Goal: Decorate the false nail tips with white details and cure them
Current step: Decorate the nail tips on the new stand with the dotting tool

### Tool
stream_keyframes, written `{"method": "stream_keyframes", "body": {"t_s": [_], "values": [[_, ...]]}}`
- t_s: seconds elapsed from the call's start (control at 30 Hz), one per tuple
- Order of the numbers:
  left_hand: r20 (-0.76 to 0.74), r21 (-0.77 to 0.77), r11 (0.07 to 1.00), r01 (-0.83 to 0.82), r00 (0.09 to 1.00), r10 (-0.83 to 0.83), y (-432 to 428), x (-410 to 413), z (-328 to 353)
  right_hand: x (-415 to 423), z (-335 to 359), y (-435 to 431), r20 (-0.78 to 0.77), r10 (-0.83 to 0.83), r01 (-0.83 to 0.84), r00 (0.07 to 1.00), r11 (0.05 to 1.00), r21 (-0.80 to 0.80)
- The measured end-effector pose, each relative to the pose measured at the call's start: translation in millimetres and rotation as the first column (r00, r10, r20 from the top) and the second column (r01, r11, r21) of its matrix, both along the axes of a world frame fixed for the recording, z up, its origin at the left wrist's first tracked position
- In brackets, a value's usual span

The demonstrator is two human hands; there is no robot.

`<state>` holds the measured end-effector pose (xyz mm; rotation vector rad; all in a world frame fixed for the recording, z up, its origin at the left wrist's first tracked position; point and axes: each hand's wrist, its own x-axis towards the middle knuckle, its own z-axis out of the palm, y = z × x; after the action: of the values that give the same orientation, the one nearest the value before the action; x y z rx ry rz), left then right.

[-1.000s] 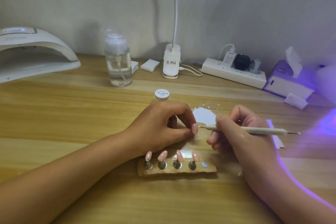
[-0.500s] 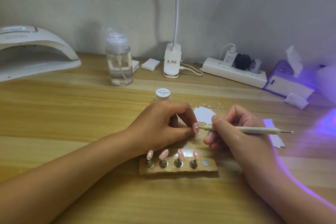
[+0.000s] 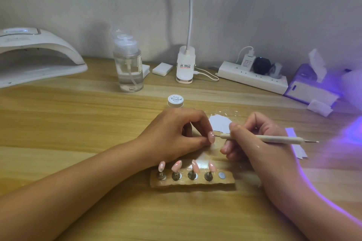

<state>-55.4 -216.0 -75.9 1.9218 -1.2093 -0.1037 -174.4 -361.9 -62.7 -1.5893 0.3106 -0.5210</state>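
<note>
Wooden desk (image 3: 78, 123), pale wall (image 3: 274, 6), violet glow right.

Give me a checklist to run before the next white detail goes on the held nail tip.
1. Nail tip pinched by the left hand: ok.
2. Dotting tool gripped by the right hand, its point at the nail tip: ok.
3. White paint loaded on the tool's point: cannot tell, too small.
4. White paint patch close behind the hands: ok.
5. Free place on the holder for this tip: ok, right-end magnet bare.
6. Curing lamp switched on: cannot tell.
</note>
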Motion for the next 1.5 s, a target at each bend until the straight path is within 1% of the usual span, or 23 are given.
{"method": "stream_keyframes", "body": {"t_s": [0.2,0.33,0.43,0.47,0.57,0.6,0.73,0.83,0.87,0.93,1.0,1.07,1.1,1.13,1.3,1.43,1.5], "values": [[-0.035,0.001,1.000,0.017,0.999,-0.017,1,0,0,-4,5,1,0.089,-0.080,0.080,0.993,0.997,0.012],[-0.031,0.003,1.000,0.014,0.999,-0.014,1,-1,0,-4,3,0,0.168,-0.055,0.070,0.984,0.994,-0.086],[-0.030,0.001,1.000,0.016,0.999,-0.016,1,-1,1,-4,1,-3,0.186,-0.027,0.054,0.982,0.988,-0.142],[-0.031,0.000,1.000,0.018,0.999,-0.018,2,-1,1,-5,1,-3,0.174,-0.020,0.043,0.984,0.991,-0.126],[-0.022,0.001,1.000,0.019,1.000,-0.019,2,-1,1,-3,-1,-5,0.100,-0.011,0.011,0.995,1.000,0.000],[-0.021,0.001,1.000,0.018,1.000,-0.018,1,-1,1,-2,-2,-5,0.073,-0.011,0.010,0.997,1.000,0.014],[-0.023,-0.007,1.000,0.015,1.000,-0.016,1,-1,0,0,-7,-8,0.022,0.019,-0.018,1.000,0.999,-0.036],[-0.023,-0.005,1.000,0.016,1.000,-0.016,1,-1,0,-1,-6,-7,0.063,-0.045,0.042,0.997,0.998,0.041],[-0.023,-0.004,1.000,0.016,1.000,-0.016,2,-1,0,-2,-3,-6,0.092,-0.080,0.076,0.993,0.996,0.038],[-0.028,-0.001,1.000,0.014,1.000,-0.014,2,-1,0,-5,0,-6,0.167,-0.119,0.129,0.979,0.990,-0.049],[-0.035,-0.001,1.000,0.013,0.999,-0.013,2,-2,0,-6,3,-6,0.229,-0.099,0.137,0.968,0.978,-0.157],[-0.035,0.003,1.000,0.012,0.999,-0.011,2,-2,1,-4,1,-9,0.237,-0.063,0.123,0.969,0.961,-0.248],[-0.037,0.005,1.000,0.012,0.999,-0.011,2,-2,1,-3,-2,-12,0.236,-0.063,0.127,0.970,0.955,-0.267],[-0.042,0.007,1.000,0.012,0.999,-0.012,2,-2,1,-2,-2,-14,0.230,-0.069,0.130,0.971,0.956,-0.263],[-0.060,0.008,1.000,0.011,0.998,-0.010,2,-3,1,-1,-3,-26,0.276,-0.175,0.219,0.945,0.966,-0.138],[-0.069,0.001,1.000,0.019,0.997,-0.019,2,-2,2,2,-1,-28,0.264,-0.296,0.284,0.918,0.955,0.083],[-0.069,0.000,1.000,0.013,0.998,-0.013,2,-2,1,2,-1,-30,0.250,-0.278,0.261,0.927,0.960,0.100]]}}
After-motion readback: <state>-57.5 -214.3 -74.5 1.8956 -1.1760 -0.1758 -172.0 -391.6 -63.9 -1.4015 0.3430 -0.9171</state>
